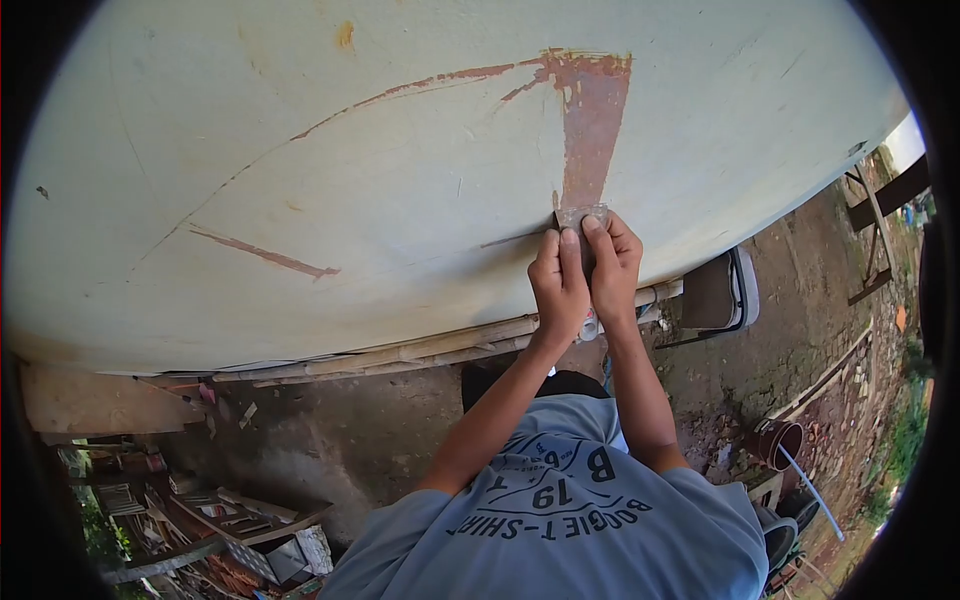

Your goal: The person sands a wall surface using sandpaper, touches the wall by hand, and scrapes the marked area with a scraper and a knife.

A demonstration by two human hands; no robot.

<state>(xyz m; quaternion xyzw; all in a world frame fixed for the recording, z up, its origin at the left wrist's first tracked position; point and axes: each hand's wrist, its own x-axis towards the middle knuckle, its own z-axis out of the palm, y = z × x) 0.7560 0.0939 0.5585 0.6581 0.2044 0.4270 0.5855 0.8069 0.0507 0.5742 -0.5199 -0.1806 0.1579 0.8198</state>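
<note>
Largest first: a broad pale panel [400, 200], smooth and gently curved, filling most of the upper view. Below, bare ground [320, 430], then a grey T-shirt [600, 520] printed in dark letters. Along the panel's lower edge, bamboo poles [430, 350]. On the panel's face, a reddish-brown strip [595, 130], ragged at the top and running down towards the fingers. At its lower end, close together, the left hand [558, 285] and the right hand [614, 270], both closed in a narrow pinch on one small flat plate [576, 213]. Shows thumbs on the near face; hides the fingertips behind, so cannot tell how far under they reach. Sits upright between the hands, top edge at the foot of the strip, seemingly against the panel. Looks light, thin and stiff, probably metal, hardly fragile, perhaps slippery with dust. Best to hold low and by both sides, leaving the top edge free.
</note>
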